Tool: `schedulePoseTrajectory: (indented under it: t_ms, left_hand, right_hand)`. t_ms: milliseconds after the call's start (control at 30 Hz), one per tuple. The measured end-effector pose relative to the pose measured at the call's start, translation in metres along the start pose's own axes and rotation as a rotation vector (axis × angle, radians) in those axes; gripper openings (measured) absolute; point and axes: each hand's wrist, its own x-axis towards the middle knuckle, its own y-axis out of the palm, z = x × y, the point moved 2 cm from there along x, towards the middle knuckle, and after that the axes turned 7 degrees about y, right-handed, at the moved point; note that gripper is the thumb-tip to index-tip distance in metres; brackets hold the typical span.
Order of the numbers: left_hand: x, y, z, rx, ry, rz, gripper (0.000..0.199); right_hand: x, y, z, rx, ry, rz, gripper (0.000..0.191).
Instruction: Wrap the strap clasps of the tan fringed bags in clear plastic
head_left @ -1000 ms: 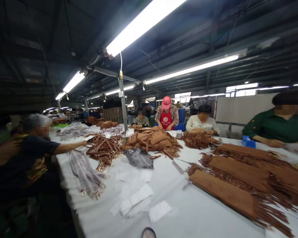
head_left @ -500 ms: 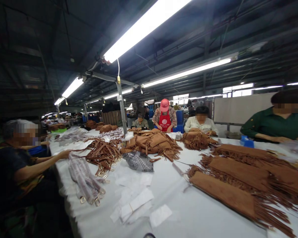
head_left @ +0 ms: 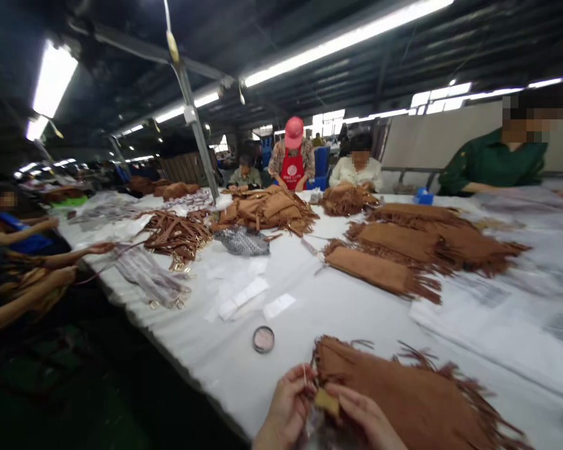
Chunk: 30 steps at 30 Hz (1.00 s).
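Note:
At the near edge of the table, my left hand (head_left: 288, 403) is closed in a pinch beside the left corner of a brown fringed suede bag (head_left: 394, 390). A thin white string shows at its fingertips, but what they grip is too small to make out. My right hand (head_left: 363, 414) pinches a small yellow-tan piece (head_left: 327, 403), close to the left fingers. Something clear, like plastic film (head_left: 315, 424), shows beneath, between the hands. The bag lies flat, its fringe spread to the right.
A round tin (head_left: 263, 339) and white paper slips (head_left: 244, 299) lie ahead. More fringed bags (head_left: 370, 270), brown straps (head_left: 178, 234) and a patterned pouch (head_left: 243, 241) cover the table (head_left: 351, 319). Plastic bags (head_left: 497, 325) lie right. Several co-workers sit or stand around; one at left handles a strap.
The view has tilted down and swung, bringing my hands, the near bag and the whole round tin into sight. The left co-worker's hands have moved along a strap.

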Motion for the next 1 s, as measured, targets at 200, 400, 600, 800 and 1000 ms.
schedulePoseTrajectory:
  t_ms: [200, 400, 600, 800, 1000]
  left_hand:
    - [-0.014, -0.002, 0.002, -0.113, -0.010, 0.033, 0.033]
    - [-0.015, 0.003, -0.005, 0.014, 0.070, 0.098, 0.044]
    - [-0.011, 0.005, -0.019, 0.655, 0.222, 0.184, 0.040]
    - [-0.007, 0.008, -0.055, 1.067, 0.346, 0.256, 0.026]
    - [-0.008, -0.041, -0.096, 0.715, 0.412, -0.253, 0.035]
  right_hand:
    - [0.003, 0.014, 0.003, 0.172, 0.087, 0.020, 0.039]
    - [0.022, 0.018, -0.012, -0.179, -0.074, -0.187, 0.043]
    - [0.024, 0.023, -0.022, -0.400, -0.158, -0.021, 0.033]
    - [0.016, 0.011, -0.023, -0.292, -0.130, -0.148, 0.031]
    - [0.009, -0.001, -0.030, -0.196, 0.003, -0.228, 0.040]
